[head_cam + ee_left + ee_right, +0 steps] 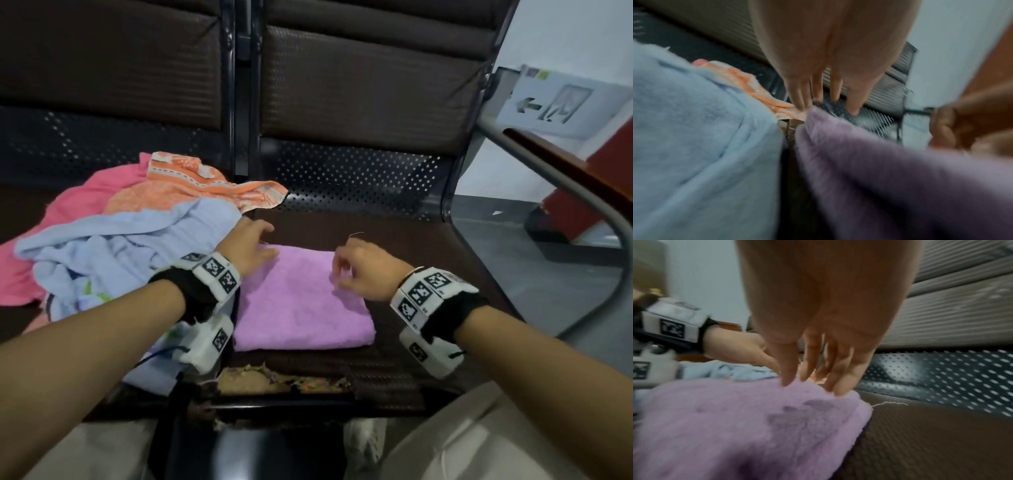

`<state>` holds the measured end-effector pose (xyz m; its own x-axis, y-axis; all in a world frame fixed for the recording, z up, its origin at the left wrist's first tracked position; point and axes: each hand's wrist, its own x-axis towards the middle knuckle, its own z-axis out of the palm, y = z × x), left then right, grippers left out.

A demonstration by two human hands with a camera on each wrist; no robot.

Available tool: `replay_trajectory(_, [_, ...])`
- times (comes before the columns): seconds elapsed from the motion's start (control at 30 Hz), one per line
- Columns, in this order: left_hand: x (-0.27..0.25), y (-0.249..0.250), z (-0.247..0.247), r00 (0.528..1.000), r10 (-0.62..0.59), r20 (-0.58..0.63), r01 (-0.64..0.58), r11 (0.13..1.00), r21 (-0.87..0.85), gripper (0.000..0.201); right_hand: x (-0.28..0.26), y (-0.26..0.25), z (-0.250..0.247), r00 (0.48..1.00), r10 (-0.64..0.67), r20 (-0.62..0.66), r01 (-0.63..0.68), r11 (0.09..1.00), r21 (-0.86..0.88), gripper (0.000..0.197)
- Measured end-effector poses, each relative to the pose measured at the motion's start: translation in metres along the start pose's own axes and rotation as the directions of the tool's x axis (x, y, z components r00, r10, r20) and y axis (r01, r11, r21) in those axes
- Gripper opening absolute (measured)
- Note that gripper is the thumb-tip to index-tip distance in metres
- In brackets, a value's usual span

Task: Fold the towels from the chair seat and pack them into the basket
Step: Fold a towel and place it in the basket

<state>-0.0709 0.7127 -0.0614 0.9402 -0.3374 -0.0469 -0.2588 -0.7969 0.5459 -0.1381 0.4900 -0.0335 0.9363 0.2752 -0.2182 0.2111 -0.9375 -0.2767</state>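
A purple towel lies folded into a flat rectangle on the dark chair seat. My left hand reaches to its far left corner, fingers straight, tips touching the edge. My right hand is at the far right corner, and its fingers rest on the purple towel without gripping it. On the neighbouring seat to the left lies a loose pile: a light blue towel, an orange patterned towel and a pink towel. No basket is in view.
Padded backrests rise behind both seats, with perforated metal below them. A grey metal armrest curves along the right side. The seat's front edge is torn. My knees are just below the seat.
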Motion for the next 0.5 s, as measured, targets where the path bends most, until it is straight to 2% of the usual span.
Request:
replay_trajectory(0.07, [-0.014,0.0,0.003,0.988,0.15,-0.031,-0.144,0.981,0.128,0.038,-0.009,-0.008,0.007,0.975,-0.083,0.204,0.094,0.995,-0.044,0.037])
replay_trajectory(0.13, [-0.03,0.006,0.005,0.952,0.293,0.089,-0.302,0.946,0.115,0.025,-0.015,-0.014,0.016,0.943,-0.095,0.32,0.134,0.985,-0.104,0.057])
replay_trajectory(0.17, [-0.037,0.01,0.005,0.93,0.325,0.17,-0.341,0.937,0.075,0.022,-0.017,-0.015,0.019,0.935,-0.092,0.344,0.149,0.978,-0.145,0.064])
replay_trajectory(0.27, [-0.053,0.018,0.005,0.89,0.302,0.342,-0.349,0.933,0.085,0.04,-0.017,-0.022,0.022,0.94,-0.098,0.327,0.197,0.939,-0.282,0.065])
replay_trajectory(0.37, [-0.064,0.014,0.004,0.854,0.249,0.458,-0.396,0.881,0.258,0.067,-0.018,-0.032,0.027,0.964,-0.141,0.226,0.221,0.897,-0.384,0.053])
replay_trajectory(0.43, [-0.07,0.011,0.006,0.847,0.242,0.473,-0.443,0.814,0.377,0.073,-0.018,-0.04,0.029,0.969,-0.156,0.189,0.223,0.885,-0.41,0.046])
replay_trajectory(0.5, [-0.072,0.011,0.008,0.855,0.264,0.446,-0.461,0.781,0.422,0.071,-0.02,-0.043,0.023,0.975,-0.15,0.163,0.202,0.904,-0.377,0.036])
